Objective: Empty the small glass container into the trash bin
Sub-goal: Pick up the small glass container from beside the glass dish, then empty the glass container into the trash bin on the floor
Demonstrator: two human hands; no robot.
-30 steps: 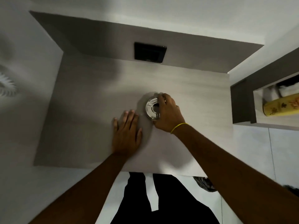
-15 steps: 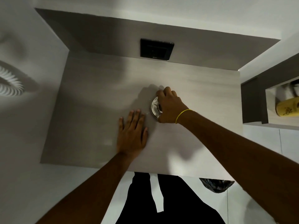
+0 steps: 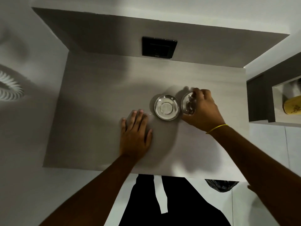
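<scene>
My right hand [image 3: 202,110] grips a small glass container [image 3: 188,103] with dark bits inside, held tilted just above the grey table [image 3: 101,98]. Directly to its left a round glass dish [image 3: 166,107] with a white centre rests on the table. My left hand [image 3: 135,136] lies flat on the tabletop, palm down, fingers together, just below and left of that dish. A black-lined trash bin [image 3: 221,185] peeks out on the floor under the table's near right edge.
A black wall socket [image 3: 158,47] sits on the panel behind the table. To the right stands a shelf [image 3: 263,98] with a yellow bottle [image 3: 292,106] in it. White tiled floor [image 3: 268,160] lies right of the table. My dark trousers [image 3: 179,204] are below.
My right hand has lifted the small glass container off the round dish and moved it to the right, uncovering the dish. My left hand stays flat on the table.
</scene>
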